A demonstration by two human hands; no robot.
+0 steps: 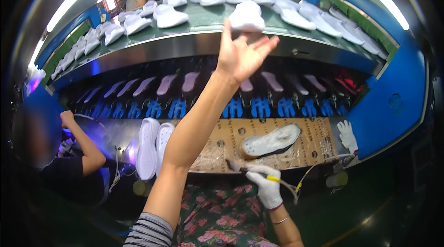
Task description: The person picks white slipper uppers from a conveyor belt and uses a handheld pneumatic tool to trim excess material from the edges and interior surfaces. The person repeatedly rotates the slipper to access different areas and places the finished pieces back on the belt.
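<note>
My left hand [243,57] is bare and stretched far forward, palm up with the fingers spread. Just beyond its fingertips a white shoe [247,14] sits at the near edge of the green conveyor belt [199,21]; I cannot tell whether they touch. In a white glove, my right hand [266,184] grips a dark-tipped brush-like tool [236,167] with a thin hose [289,186] and yellow tape. That tool is low, at the front edge of a cardboard-covered board [222,143]. On the board lies a greyish-white shoe [273,140], marked on top.
Two white clogs [147,150] stand left of the board. Several white shoes [171,16] line the belt. Below it is a rack of pinkish soles [166,84] and blue clamps [177,108]. A white glove [347,136] lies at right. A co-worker's arm [85,147] is at left.
</note>
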